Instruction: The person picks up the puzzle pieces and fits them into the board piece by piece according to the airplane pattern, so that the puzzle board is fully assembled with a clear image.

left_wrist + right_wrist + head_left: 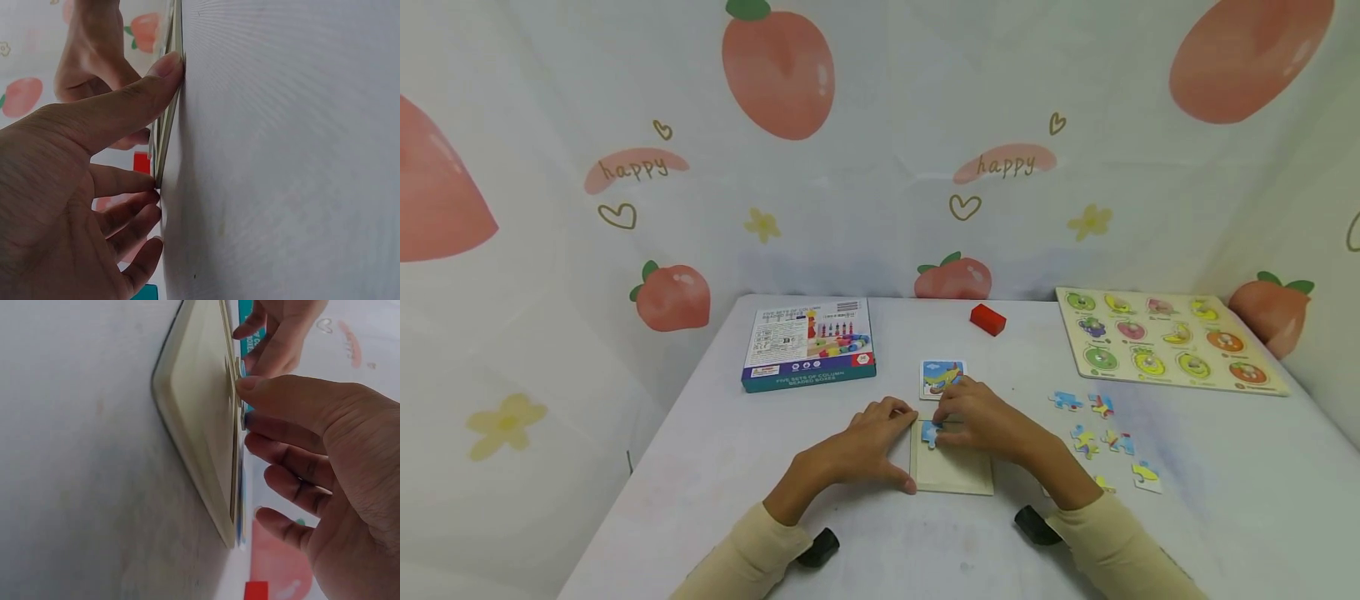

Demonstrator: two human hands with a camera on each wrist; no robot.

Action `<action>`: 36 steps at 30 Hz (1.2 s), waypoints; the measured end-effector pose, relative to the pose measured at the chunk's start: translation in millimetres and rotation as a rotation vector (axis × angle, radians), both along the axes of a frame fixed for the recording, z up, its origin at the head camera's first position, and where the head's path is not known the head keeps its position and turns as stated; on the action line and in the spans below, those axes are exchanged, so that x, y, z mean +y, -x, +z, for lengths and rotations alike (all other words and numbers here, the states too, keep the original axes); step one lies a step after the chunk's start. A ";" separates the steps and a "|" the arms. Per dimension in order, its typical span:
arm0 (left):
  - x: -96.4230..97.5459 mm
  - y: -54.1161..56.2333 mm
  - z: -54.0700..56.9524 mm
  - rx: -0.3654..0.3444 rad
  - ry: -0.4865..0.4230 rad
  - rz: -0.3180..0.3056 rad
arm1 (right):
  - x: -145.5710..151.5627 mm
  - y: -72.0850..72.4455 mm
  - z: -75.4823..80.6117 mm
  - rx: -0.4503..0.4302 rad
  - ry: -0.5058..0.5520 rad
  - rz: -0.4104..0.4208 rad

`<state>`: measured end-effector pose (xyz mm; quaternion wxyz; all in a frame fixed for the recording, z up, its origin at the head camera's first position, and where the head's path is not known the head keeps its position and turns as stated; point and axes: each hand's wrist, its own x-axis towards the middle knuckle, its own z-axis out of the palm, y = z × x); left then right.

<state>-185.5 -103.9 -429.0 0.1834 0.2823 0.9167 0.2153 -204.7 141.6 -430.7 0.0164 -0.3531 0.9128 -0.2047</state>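
Observation:
A square wooden puzzle board [955, 473] with a raised rim lies flat on the white table. My left hand [867, 446] rests along its left side, thumb at the lower part of the edge and index fingertip at the upper corner. Over the board's upper left, my right hand [988, 423] pinches a blue jigsaw piece [930, 434] between thumb and index finger. In the right wrist view the thumb [281, 392] lies against the piece, close over the board's rim. Just behind the board is a small airplane picture [934, 379], partly covered by the right hand.
Several loose jigsaw pieces [1084, 440] lie to the right of the board. A fruit puzzle board [1127, 346] sits at the back right. At the back are a red block [988, 319] and, to the left, a flat bead-toy box [808, 346]. A patterned cloth [880, 167] hangs behind the table.

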 end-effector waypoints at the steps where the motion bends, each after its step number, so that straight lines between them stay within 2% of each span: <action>1: 0.0 -0.1 -0.1 0.000 0.000 0.000 | -1.4 0.2 -0.2 0.000 -0.003 0.000; 10: -1.0 -0.8 -0.8 0.013 -0.003 -0.015 | -7.5 -0.7 -1.8 0.058 -0.033 0.022; 27: -0.7 -1.4 2.4 0.019 0.010 -0.047 | -6.9 0.2 -3.2 0.055 -0.032 -0.023; 36: 3.1 -4.3 4.4 0.051 0.015 -0.063 | -7.4 -1.8 -2.4 0.051 -0.026 -0.044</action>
